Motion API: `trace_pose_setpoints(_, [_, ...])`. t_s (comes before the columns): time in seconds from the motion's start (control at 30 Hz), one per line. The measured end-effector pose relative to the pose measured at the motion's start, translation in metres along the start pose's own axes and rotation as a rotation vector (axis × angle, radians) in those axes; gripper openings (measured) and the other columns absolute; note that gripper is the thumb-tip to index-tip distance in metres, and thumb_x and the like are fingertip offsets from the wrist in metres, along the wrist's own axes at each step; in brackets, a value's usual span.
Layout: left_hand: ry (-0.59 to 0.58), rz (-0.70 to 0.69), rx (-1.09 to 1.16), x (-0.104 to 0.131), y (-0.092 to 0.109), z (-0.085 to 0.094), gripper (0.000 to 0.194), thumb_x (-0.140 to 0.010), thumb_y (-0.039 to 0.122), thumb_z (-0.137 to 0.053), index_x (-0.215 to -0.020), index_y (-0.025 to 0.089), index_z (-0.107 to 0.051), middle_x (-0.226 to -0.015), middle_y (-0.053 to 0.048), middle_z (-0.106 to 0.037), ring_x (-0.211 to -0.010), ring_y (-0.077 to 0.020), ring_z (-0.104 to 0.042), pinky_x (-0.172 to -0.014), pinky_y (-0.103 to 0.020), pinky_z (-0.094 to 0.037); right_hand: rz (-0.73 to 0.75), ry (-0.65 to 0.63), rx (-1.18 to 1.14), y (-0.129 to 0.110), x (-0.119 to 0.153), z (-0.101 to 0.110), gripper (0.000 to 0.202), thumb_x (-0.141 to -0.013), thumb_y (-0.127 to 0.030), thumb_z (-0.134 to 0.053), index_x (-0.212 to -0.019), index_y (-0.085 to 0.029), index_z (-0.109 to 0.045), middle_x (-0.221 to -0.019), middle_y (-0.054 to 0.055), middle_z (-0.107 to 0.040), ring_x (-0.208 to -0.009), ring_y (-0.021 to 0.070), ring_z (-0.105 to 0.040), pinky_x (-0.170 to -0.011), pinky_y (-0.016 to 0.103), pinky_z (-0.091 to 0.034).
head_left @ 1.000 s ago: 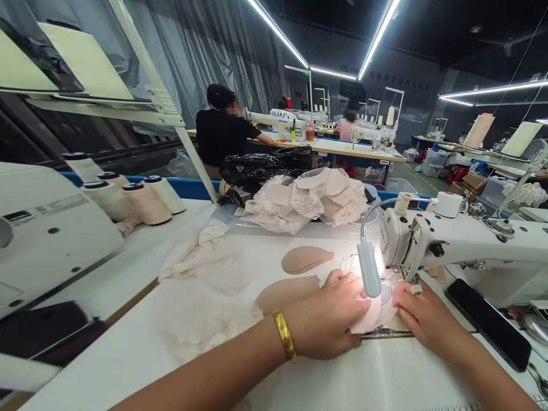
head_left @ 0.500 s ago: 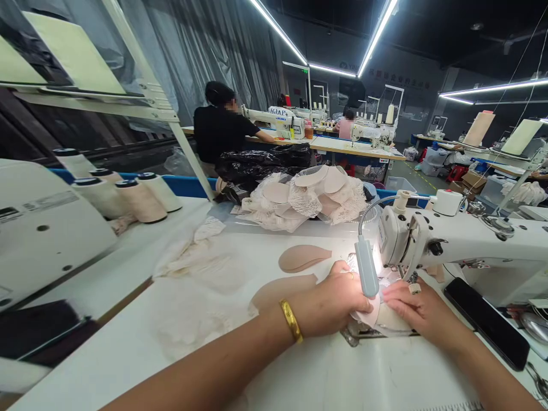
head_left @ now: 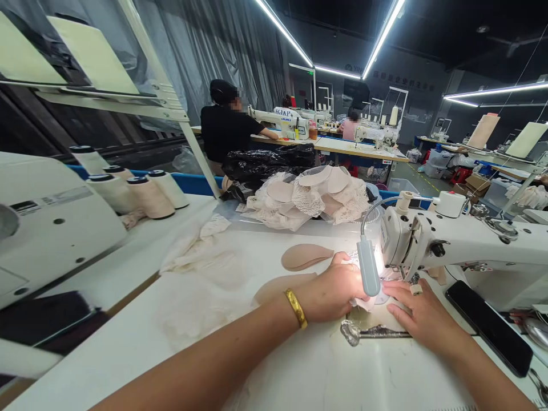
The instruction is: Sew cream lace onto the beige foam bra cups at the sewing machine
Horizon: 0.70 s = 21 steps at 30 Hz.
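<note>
Under the head of a white sewing machine (head_left: 466,234) lies a pale pink fabric piece (head_left: 363,303), brightly lit by a grey lamp (head_left: 368,267). My left hand (head_left: 338,288), a gold bangle on its wrist, is closed on the fabric's left side, thumb on top; the lamp hides part of its fingers. To the right of the needle area, my right hand (head_left: 419,308) rests with its fingers apart, fingertips at the fabric's right edge. Two beige teardrop pads, one a leaf-shaped pad (head_left: 305,257), lie left of my left hand.
Behind the machine bed is a heap of lace cups (head_left: 306,197) beside a black bag (head_left: 269,160). Sheer fabric (head_left: 201,257) lies left, near thread cones (head_left: 149,198). A black phone (head_left: 488,325) sits right. A person in black (head_left: 225,131) works beyond.
The fabric has shifted away from me and partly under the lamp, uncovering the metal edge of the machine bed. My right hand's fingers are more spread. The view has turned slightly.
</note>
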<state>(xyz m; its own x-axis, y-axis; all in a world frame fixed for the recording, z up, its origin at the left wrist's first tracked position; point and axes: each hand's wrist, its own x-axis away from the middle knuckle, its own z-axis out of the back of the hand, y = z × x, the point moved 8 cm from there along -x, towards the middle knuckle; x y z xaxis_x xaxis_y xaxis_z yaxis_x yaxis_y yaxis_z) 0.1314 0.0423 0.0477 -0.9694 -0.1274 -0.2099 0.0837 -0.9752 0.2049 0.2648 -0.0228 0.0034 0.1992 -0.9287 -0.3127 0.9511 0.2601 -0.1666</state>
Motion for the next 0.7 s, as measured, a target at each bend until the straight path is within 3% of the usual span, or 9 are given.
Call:
trace_pose_setpoints(0.13, [0.003, -0.002, -0.051, 0.001, -0.004, -0.004, 0.026, -0.068, -0.007, -0.055, -0.072, 0.018, -0.059, -0.085, 0.003, -0.071, -0.087, -0.0186, -0.062, -0.094, -0.042, -0.029, -0.018, -0.028, -0.031, 0.003, 0.003, -0.004, 0.031, -0.102, -0.028, -0.054, -0.129, -0.033, -0.069, -0.118, 0.007, -0.074, -0.108, 0.03, -0.064, -0.093, 0.049, -0.052])
trace_pose_setpoints(0.37, [0.048, -0.004, -0.072, 0.003, -0.009, -0.008, 0.025, -0.069, -0.004, -0.057, -0.071, 0.02, -0.062, -0.077, 0.002, -0.07, -0.084, -0.0192, -0.061, -0.095, -0.043, -0.029, -0.052, 0.002, -0.133, 0.0, 0.002, 0.014, 0.027, -0.105, -0.031, -0.044, -0.109, -0.027, -0.07, -0.111, 0.007, -0.073, -0.108, 0.0297, -0.063, -0.092, 0.047, -0.054])
trace_pose_setpoints(0.57, [0.071, 0.005, -0.12, 0.003, -0.01, -0.01, 0.03, -0.069, -0.002, -0.057, -0.08, 0.024, -0.067, -0.075, 0.001, -0.069, -0.083, -0.0203, -0.059, -0.091, -0.042, -0.03, -0.167, 0.075, -0.212, 0.013, 0.005, 0.011, 0.03, -0.105, -0.04, -0.045, -0.12, -0.024, -0.065, -0.124, 0.011, -0.07, -0.123, 0.0338, -0.06, -0.102, 0.054, -0.052])
trace_pose_setpoints(0.7, [0.083, -0.011, -0.147, 0.005, -0.007, -0.011, 0.031, -0.068, -0.002, -0.059, -0.081, 0.025, -0.067, -0.075, 0.001, -0.069, -0.081, -0.0209, -0.058, -0.09, -0.042, -0.03, -0.193, 0.083, -0.222, 0.016, 0.006, 0.01, 0.033, -0.105, -0.042, -0.045, -0.123, -0.023, -0.064, -0.12, 0.011, -0.071, -0.121, 0.0342, -0.062, -0.1, 0.055, -0.053])
